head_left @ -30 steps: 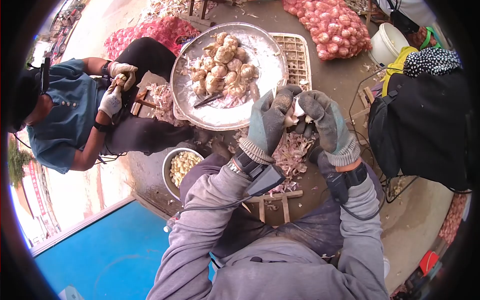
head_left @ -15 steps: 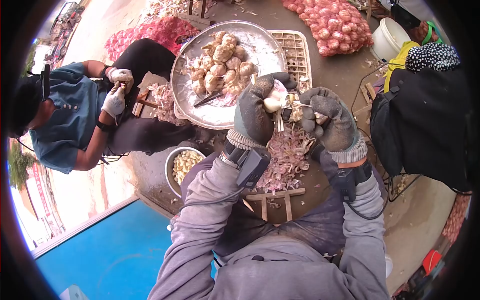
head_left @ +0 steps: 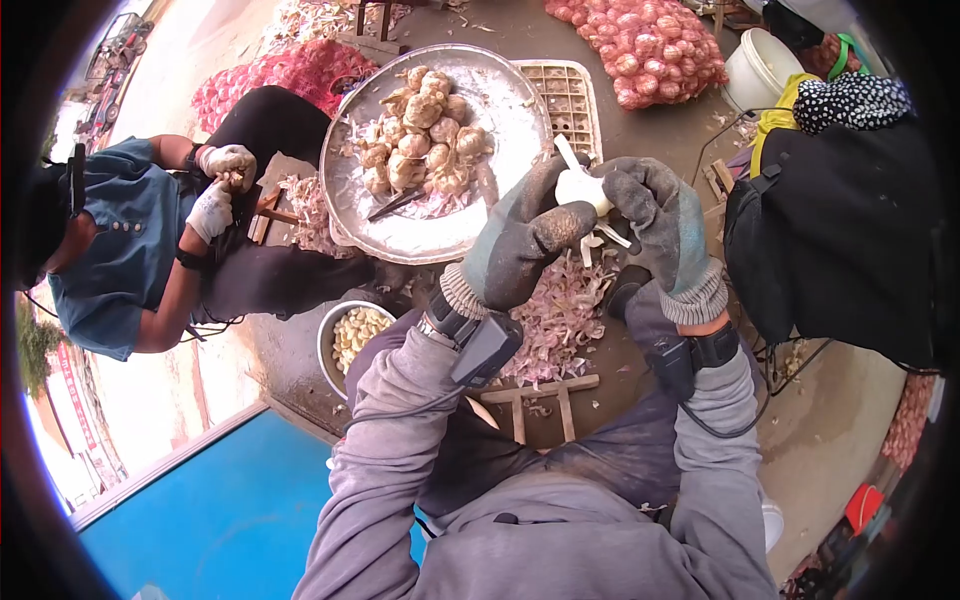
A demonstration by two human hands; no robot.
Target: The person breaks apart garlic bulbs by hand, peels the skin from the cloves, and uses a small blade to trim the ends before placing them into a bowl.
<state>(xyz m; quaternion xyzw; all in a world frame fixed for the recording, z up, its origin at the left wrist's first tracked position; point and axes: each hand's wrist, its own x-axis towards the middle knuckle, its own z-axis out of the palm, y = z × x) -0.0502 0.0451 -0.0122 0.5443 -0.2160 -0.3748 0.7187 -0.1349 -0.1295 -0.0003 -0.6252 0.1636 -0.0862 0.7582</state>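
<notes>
Both my hands wear dark grey work gloves. Between them is a pale, mostly bare piece of garlic (head_left: 582,188) with white stem strips sticking out above and below. My left hand (head_left: 530,232) grips it from the left, thumb pressed on its lower side. The fingers of my right hand (head_left: 660,215) pinch it from the right. Pink and white peelings (head_left: 556,325) lie in a heap on the ground below my hands. To the upper left, a round metal tray (head_left: 336,215) bears a pile of whole garlic bulbs (head_left: 425,135) and a dark tool (head_left: 396,204).
A bowl of peeled cloves (head_left: 358,335) stands left of my knees. A co-worker in white gloves (head_left: 212,212) sits at the left. Beyond are a plastic crate (head_left: 568,100), red net sacks of garlic (head_left: 645,55) and a white bucket (head_left: 765,70). Black cloth (head_left: 835,230) hangs at the right.
The garlic between my hands now shows a smooth white surface, and its papery outer bits are gone from my right fingers. My left thumb has come over its lower side. The whole view has shifted slightly.
</notes>
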